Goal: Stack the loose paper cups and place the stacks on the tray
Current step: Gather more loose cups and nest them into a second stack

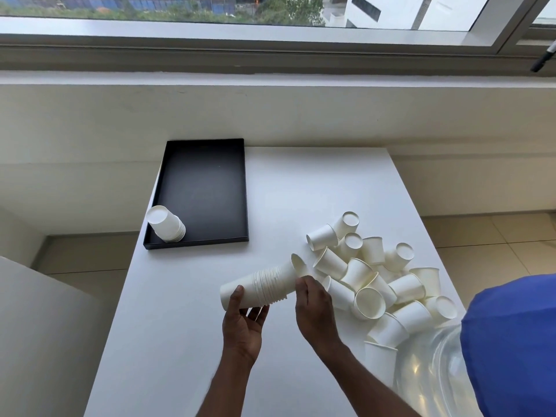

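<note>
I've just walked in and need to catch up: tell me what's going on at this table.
A person is stacking paper cups. The left grip holds the base end of a stack of nested cups, which lies sideways above the white table. The right grip is curled at the stack's open end. A pile of loose cups lies to the right. One finished stack stands upside down in the near left corner of the black tray.
</note>
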Demonstrator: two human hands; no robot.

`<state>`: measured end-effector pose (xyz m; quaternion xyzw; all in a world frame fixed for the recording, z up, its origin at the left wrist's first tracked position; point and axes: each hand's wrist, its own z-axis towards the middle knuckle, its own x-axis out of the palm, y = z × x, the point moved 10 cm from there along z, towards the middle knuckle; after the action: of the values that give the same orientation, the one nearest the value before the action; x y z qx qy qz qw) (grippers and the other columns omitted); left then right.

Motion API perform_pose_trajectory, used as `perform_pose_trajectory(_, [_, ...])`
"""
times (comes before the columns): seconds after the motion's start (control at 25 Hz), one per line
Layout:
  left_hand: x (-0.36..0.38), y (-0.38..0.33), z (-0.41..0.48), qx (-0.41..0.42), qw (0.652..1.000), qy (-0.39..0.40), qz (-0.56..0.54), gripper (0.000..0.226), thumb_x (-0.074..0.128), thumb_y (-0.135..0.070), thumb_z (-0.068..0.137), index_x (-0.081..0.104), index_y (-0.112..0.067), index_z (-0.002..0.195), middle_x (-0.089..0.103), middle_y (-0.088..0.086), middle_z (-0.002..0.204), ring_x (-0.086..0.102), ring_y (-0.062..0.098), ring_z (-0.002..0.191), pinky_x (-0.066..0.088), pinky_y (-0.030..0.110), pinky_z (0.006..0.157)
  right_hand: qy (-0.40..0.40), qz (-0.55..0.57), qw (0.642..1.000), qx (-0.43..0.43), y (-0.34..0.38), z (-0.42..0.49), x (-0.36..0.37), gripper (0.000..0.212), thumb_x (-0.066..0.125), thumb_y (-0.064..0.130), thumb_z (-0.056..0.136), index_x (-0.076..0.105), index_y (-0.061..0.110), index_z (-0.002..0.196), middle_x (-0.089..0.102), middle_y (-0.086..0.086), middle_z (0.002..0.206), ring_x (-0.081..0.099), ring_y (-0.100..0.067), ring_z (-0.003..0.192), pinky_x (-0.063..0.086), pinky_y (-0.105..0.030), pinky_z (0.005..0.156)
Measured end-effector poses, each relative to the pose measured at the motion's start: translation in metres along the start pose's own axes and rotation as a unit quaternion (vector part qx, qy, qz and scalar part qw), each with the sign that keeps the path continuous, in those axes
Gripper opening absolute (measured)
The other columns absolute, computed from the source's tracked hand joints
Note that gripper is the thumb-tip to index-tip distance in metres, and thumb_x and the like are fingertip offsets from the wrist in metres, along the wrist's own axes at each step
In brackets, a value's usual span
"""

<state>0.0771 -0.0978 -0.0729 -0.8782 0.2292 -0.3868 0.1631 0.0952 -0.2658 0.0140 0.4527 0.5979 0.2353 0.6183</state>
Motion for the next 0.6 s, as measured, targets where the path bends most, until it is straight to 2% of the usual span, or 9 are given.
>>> perform_pose_trajectory(0.12, [0.0, 0.002, 0.0, -0.004, 1.0, 0.009, -0.004, 0.064, 0.079, -0.031, 0.055, 0.058, -0.016, 0.114, 0.064, 0.012, 0.11, 0.061, 0.034, 0.103, 0.05, 0.046, 0.094, 0.071, 0.119, 0.987, 0.083, -0.014, -0.01, 0.022, 0.031, 0.038, 0.033, 0.096, 0.049, 0.019, 0.071, 0.049, 0.0, 0.067, 0.043, -0.016, 0.058, 0.037, -0.037, 0.058])
perform_pose_trajectory(0.28, [0.002, 0.006, -0.001, -0.001, 1.0, 0.017, -0.008, 0.067, 0.078, -0.035, 0.054, 0.058, -0.014, 0.115, 0.063, 0.014, 0.11, 0.062, 0.035, 0.101, 0.048, 0.049, 0.097, 0.216, 0.152, 0.955, 0.134, -0.013, -0.029, 0.052, 0.034, 0.034, 0.045, 0.1, 0.051, 0.024, 0.079, 0.04, -0.002, 0.072, 0.037, -0.011, 0.055, 0.034, -0.028, 0.046])
perform_pose_trajectory(0.36, [0.002, 0.003, 0.0, 0.004, 1.0, 0.021, -0.004, 0.068, 0.078, -0.035, 0.055, 0.058, -0.014, 0.116, 0.063, 0.014, 0.111, 0.063, 0.034, 0.099, 0.05, 0.048, 0.096, 0.224, 0.163, 0.951, 0.139, -0.019, -0.024, 0.05, 0.035, 0.033, 0.049, 0.1, 0.056, 0.025, 0.089, 0.044, 0.0, 0.077, 0.041, -0.009, 0.057, 0.036, -0.022, 0.048])
perform_pose_trajectory(0.4, [0.001, 0.0, 0.0, 0.005, 1.0, 0.022, -0.005, 0.069, 0.078, -0.036, 0.055, 0.058, -0.014, 0.117, 0.063, 0.014, 0.112, 0.064, 0.033, 0.098, 0.05, 0.048, 0.096, 0.178, 0.137, 0.967, 0.116, -0.024, -0.014, 0.038, 0.03, 0.035, 0.046, 0.1, 0.06, 0.029, 0.096, 0.05, 0.003, 0.081, 0.047, -0.008, 0.06, 0.04, -0.022, 0.053])
perform_pose_trajectory(0.44, [0.0, -0.002, 0.001, 0.007, 1.0, 0.022, -0.009, 0.07, 0.078, -0.035, 0.055, 0.058, -0.014, 0.118, 0.063, 0.013, 0.113, 0.064, 0.033, 0.098, 0.05, 0.048, 0.096, 0.12, 0.05, 0.989, 0.068, -0.027, -0.002, 0.02, 0.025, 0.038, 0.039, 0.099, 0.061, 0.033, 0.106, 0.057, 0.004, 0.09, 0.055, -0.01, 0.069, 0.045, -0.024, 0.061])
perform_pose_trajectory(0.48, [-0.002, -0.005, 0.002, 0.01, 1.0, 0.02, -0.013, 0.07, 0.078, -0.035, 0.054, 0.058, -0.014, 0.118, 0.063, 0.013, 0.113, 0.064, 0.033, 0.098, 0.05, 0.048, 0.096, 0.085, -0.1, 0.991, 0.009, -0.034, 0.008, 0.008, 0.028, 0.04, 0.032, 0.097, 0.057, 0.032, 0.12, 0.06, 0.001, 0.1, 0.062, -0.016, 0.08, 0.049, -0.03, 0.069])
perform_pose_trajectory(0.52, [-0.004, -0.008, 0.003, 0.013, 1.0, 0.016, -0.016, 0.07, 0.079, -0.035, 0.053, 0.058, -0.015, 0.117, 0.063, 0.013, 0.114, 0.064, 0.032, 0.098, 0.05, 0.048, 0.096, 0.087, -0.275, 0.957, -0.031, -0.044, 0.013, 0.006, 0.038, 0.041, 0.025, 0.096, 0.048, 0.029, 0.133, 0.059, -0.003, 0.108, 0.064, -0.024, 0.088, 0.049, -0.036, 0.073])
perform_pose_trajectory(0.56, [-0.007, -0.01, 0.004, 0.014, 1.0, 0.01, -0.018, 0.069, 0.079, -0.035, 0.053, 0.058, -0.015, 0.116, 0.063, 0.012, 0.114, 0.064, 0.032, 0.098, 0.051, 0.047, 0.095, 0.107, -0.399, 0.909, -0.046, -0.056, 0.017, 0.007, 0.047, 0.042, 0.018, 0.094, 0.04, 0.027, 0.14, 0.056, -0.007, 0.111, 0.065, -0.03, 0.088, 0.049, -0.038, 0.072])
perform_pose_trajectory(0.6, [-0.009, -0.011, 0.004, 0.014, 1.0, 0.005, -0.021, 0.069, 0.079, -0.035, 0.053, 0.059, -0.016, 0.115, 0.063, 0.012, 0.114, 0.064, 0.032, 0.098, 0.052, 0.046, 0.093, 0.121, -0.467, 0.874, -0.053, -0.065, 0.021, 0.006, 0.051, 0.046, 0.013, 0.091, 0.039, 0.024, 0.14, 0.055, -0.009, 0.11, 0.065, -0.031, 0.083, 0.049, -0.039, 0.067])
